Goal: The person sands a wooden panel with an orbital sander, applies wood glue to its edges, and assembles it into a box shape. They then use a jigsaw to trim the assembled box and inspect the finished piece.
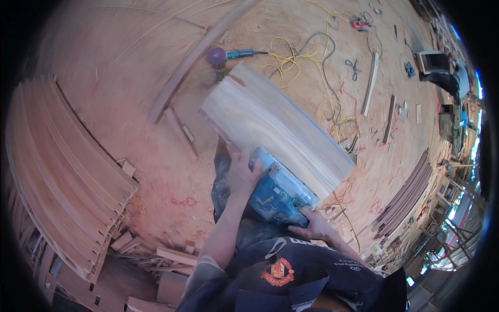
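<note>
A blue and grey power tool (278, 190), likely a sander or planer, rests on the near end of a long pale wooden plank (275, 122) that runs away from me toward the upper left. My left hand (241, 174) grips the front of the tool from above. My right hand (312, 224) holds its rear end, close to my body. A yellow cord (345, 216) trails off to the right of the tool.
A stack of curved reddish boards (65, 171) lies at left. A purple-disc sander (223, 54) and tangled yellow and black cables (306, 57) lie beyond the plank. Loose slats (370, 83), offcuts (176, 257) and a pile of thin strips (408, 195) are scattered on the sawdust floor.
</note>
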Motion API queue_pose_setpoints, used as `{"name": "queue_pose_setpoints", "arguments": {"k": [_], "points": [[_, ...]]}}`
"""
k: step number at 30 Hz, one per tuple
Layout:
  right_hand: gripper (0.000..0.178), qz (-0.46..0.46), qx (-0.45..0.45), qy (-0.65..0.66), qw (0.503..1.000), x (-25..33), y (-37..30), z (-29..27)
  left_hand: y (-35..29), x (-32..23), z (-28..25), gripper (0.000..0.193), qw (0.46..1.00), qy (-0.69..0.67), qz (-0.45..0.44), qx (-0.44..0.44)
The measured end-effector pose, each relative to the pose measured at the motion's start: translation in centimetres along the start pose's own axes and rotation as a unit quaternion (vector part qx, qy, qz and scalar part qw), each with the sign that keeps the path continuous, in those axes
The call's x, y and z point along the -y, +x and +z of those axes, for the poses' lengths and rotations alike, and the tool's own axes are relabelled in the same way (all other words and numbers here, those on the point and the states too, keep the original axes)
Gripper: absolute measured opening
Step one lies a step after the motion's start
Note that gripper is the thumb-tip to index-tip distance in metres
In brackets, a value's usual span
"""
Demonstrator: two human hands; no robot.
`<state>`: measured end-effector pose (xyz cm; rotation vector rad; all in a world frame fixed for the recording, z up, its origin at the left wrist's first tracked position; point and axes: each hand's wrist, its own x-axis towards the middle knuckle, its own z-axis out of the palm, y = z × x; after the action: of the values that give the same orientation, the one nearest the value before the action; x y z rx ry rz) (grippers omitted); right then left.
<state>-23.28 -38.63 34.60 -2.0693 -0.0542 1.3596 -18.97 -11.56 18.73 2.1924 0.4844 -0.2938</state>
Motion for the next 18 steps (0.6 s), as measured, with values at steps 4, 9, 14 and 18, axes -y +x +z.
{"name": "queue_pose_setpoints", "arguments": {"k": [4, 9, 14, 18], "points": [[0.077, -0.007, -0.008, 0.019, 1.000, 4.3, 9.0, -0.4, 8.8, 5.8, -2.1, 0.047, 0.999, 0.007, -0.025, 0.036], [0.070, -0.048, -0.031, 0.032, 0.998, 11.7, 26.6, -0.7, 25.9, 15.8, -6.4, 0.047, 0.991, 0.053, 0.099, -0.067], [0.069, -0.091, -0.075, 0.026, 0.993, 16.2, 39.7, -3.6, 41.7, 20.6, -8.8, 0.056, 0.995, 0.081, 0.040, 0.038], [0.066, -0.083, -0.107, 0.052, 0.989, 17.2, 43.9, -6.2, 49.2, 20.7, -7.7, 0.058, 0.991, 0.058, 0.124, 0.001]]}}
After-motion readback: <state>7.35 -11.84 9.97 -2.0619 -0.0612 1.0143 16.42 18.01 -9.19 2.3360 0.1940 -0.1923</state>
